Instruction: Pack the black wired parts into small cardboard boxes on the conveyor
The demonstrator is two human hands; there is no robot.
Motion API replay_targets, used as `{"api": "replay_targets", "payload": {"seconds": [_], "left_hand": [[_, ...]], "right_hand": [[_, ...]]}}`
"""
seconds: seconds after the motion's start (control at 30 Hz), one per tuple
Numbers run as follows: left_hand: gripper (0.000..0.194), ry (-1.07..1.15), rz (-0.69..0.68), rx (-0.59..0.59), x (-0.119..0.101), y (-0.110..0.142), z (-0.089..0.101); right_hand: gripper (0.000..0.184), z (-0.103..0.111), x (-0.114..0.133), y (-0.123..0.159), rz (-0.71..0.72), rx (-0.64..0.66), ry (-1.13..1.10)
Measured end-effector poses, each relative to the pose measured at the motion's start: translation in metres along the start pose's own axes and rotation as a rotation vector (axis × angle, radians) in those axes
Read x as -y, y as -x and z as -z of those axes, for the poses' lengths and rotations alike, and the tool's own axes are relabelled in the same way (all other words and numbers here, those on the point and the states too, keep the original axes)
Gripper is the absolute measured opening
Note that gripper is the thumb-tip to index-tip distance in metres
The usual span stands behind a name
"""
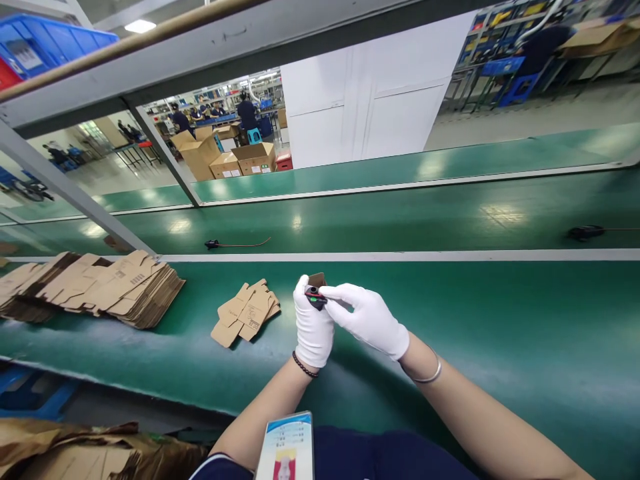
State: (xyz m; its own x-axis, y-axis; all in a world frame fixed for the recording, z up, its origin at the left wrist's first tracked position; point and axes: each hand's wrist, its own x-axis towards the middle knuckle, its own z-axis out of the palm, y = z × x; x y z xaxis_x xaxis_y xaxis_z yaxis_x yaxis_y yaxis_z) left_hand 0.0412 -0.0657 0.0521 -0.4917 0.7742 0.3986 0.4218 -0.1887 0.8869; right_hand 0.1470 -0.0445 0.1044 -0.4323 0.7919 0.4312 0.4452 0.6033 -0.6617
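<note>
Badge (285, 448) nearest camera; black device (316, 299) up between gloved hands, over the green bench (475, 313).
Left hand (314, 330) curls round device and brown cardboard piece (317, 280), likely as support; right hand (369, 319) pinches device's right end, presumably steadying it. Flattened cartons (249, 312) just left, probably for easy reach; bigger carton stack (145, 287) farther left; wired device (213, 245) beyond the pale strip (450, 256).

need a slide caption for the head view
White-gloved left grip and right grip meet at a small black device above a green worktop, flattened cardboard boxes nearby.
</note>
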Motion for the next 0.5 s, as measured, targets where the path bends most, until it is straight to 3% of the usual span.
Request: {"api": "replay_targets", "payload": {"seconds": [0.17, 0.27, 0.33, 0.5], "left_hand": [[0.058, 0.038, 0.054, -0.049, 0.006, -0.007, 0.004], [0.057, 0.123, 0.127, 0.001, 0.005, -0.006, 0.005], [0.057, 0.139, 0.136, 0.043, 0.003, -0.005, 0.006], [0.075, -0.064, -0.035, 0.149, 0.011, -0.01, 0.017]], "right_hand": [[0.027, -0.002, -0.006, -0.012, 0.062, 0.098, -0.106], [0.028, -0.004, -0.003, -0.017, 0.08, 0.156, -0.108], [0.025, -0.006, 0.001, -0.02, 0.038, 0.117, -0.085], [0.017, -0.003, -0.008, -0.038, 0.008, 0.106, -0.033]]}}
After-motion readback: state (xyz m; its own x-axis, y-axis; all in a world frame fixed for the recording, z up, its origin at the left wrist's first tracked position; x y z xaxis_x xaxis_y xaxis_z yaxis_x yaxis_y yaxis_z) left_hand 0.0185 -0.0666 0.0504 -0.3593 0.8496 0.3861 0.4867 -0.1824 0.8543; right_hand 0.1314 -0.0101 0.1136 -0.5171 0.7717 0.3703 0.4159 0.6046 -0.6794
